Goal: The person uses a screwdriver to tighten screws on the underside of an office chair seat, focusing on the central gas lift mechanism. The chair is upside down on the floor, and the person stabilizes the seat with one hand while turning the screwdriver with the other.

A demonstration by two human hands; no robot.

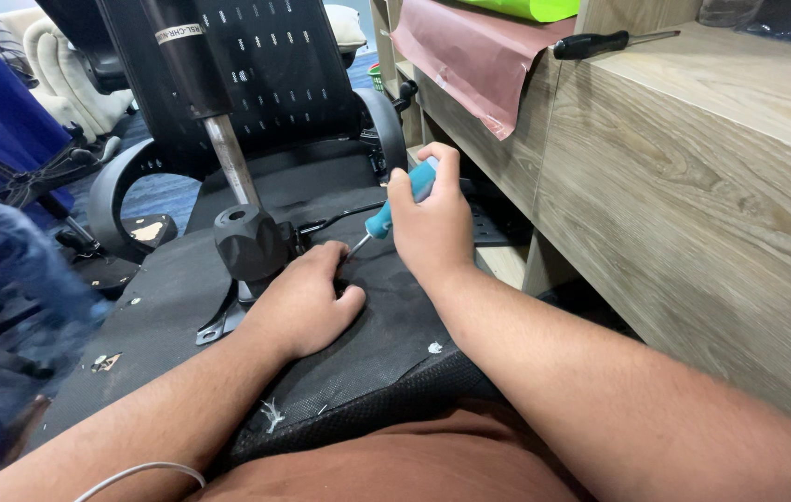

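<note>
Upturned office chair seat (367, 344), its black fabric underside facing up, lying across the person's lap at near centre. The right hand (432, 228) is closed in a fist around the blue handle of a screwdriver (395, 204), wrist bent downward, the shaft slanting down and left to meet the fabric. The left hand (307, 302) lies palm-down on the fabric, fingers curled loosely together, fingertips touching the spot where the tip lands. Just left of this hand rises the black mechanism knob (248, 240) with the gas cylinder (228, 158) above it. At far right, a black-handled screwdriver (604, 42) rests on the wooden surface (693, 186).
</note>
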